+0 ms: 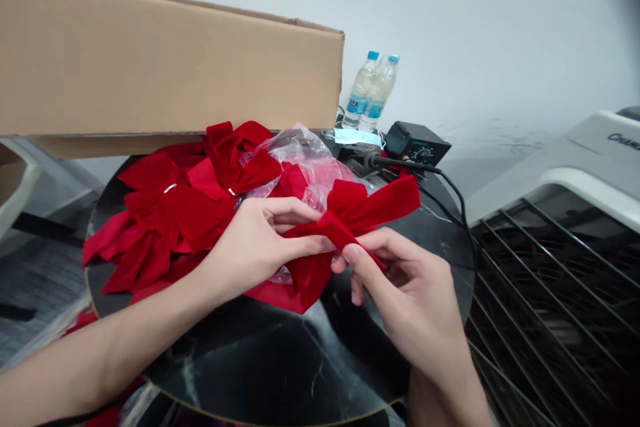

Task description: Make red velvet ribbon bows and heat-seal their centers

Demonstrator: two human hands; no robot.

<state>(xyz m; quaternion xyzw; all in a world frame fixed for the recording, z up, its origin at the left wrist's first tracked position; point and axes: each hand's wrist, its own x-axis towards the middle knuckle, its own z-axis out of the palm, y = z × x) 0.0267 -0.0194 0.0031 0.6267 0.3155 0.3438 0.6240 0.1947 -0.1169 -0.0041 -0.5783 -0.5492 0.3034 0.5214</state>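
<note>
This looks like a small makeshift workshop: red fabric bows [187, 213] lie heaped on a round, marble-patterned tabletop [250, 363], with a black box [417, 143] bearing a dial, a thick cable [453, 193], a large cardboard carton [165, 60] and drink bottles [370, 93] near a pale wall [475, 27].

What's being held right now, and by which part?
A red bow: the left hand grips it near its middle; the right hand pinches its narrow strip.

A pale wall [500, 33] is rising beyond the right hand [407, 290], a light-framed, dark-grilled appliance [557, 233] standing to its right. A round, white-veined black table [280, 360] is gleaming below the left hand [263, 240], while gray flooring [63, 267] is showing farther left.
</note>
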